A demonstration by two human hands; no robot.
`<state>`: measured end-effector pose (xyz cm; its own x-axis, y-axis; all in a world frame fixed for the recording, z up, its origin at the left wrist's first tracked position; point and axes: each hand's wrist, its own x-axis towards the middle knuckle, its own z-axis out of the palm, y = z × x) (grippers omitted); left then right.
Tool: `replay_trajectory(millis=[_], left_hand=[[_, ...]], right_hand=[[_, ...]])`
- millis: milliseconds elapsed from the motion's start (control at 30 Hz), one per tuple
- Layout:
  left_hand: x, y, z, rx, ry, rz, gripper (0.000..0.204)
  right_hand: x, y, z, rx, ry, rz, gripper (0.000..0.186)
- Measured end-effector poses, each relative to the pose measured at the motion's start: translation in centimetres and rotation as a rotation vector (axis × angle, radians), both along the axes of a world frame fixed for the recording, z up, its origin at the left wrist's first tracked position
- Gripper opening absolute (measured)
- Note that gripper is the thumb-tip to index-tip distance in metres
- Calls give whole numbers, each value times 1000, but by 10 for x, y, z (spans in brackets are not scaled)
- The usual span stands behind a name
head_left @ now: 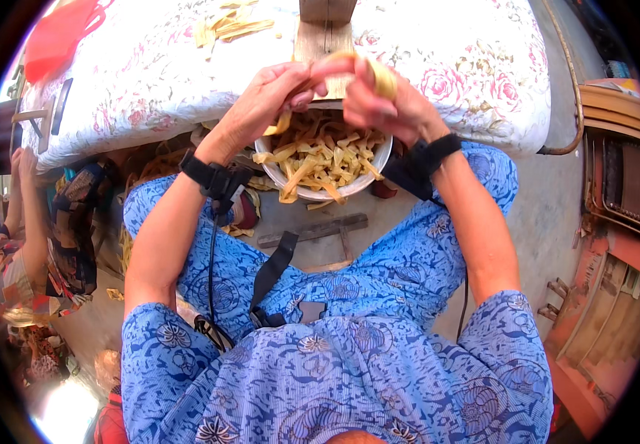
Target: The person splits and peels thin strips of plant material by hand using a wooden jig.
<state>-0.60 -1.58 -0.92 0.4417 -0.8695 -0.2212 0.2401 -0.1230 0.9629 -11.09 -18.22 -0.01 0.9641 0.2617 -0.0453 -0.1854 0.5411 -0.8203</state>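
Upper centre: left hand (283, 90) pinches pale strip (385, 80), looped over curled, blurred right hand (388, 103); likely light, pliant, tearable. Best gripped near ends.

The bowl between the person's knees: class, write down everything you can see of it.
The bowl is round and whitish, with a pale rim; metal or plastic, I cannot tell. It is mouth up, heaped with crinkled yellow strips, some drooping over the near rim. It sits by the near edge of the cloth-covered table. Its base and far side are largely hidden.
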Motion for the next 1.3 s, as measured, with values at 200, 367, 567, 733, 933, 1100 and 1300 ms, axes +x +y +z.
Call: replay_trajectory(millis=[200, 367, 567, 733, 933, 1100, 1300], left_hand=[[-9, 0, -29, -75, 682, -29, 35], [-7, -9, -11, -45, 568, 18, 42], [21, 12, 19, -26, -54, -166, 22], [10, 20, 18, 11, -576, -94, 12], [-26, 3, 7, 67, -88, 9, 14], [-21, 1, -11, -175, 724, 122, 21], [-9, 1, -21, -188, 1085, 70, 25]], right_hand=[[2, -3, 2, -667, -127, -218, 28], [-5, -1, 1, -427, -52, -61, 28], [-9, -13, 6, -324, 55, 17, 28], [-7, -15, 7, -417, 46, 24, 30], [0, 6, 5, -278, 47, -116, 27], [5, 8, -2, -561, -149, -302, 26], [5, 1, -2, -798, -211, -398, 24]])
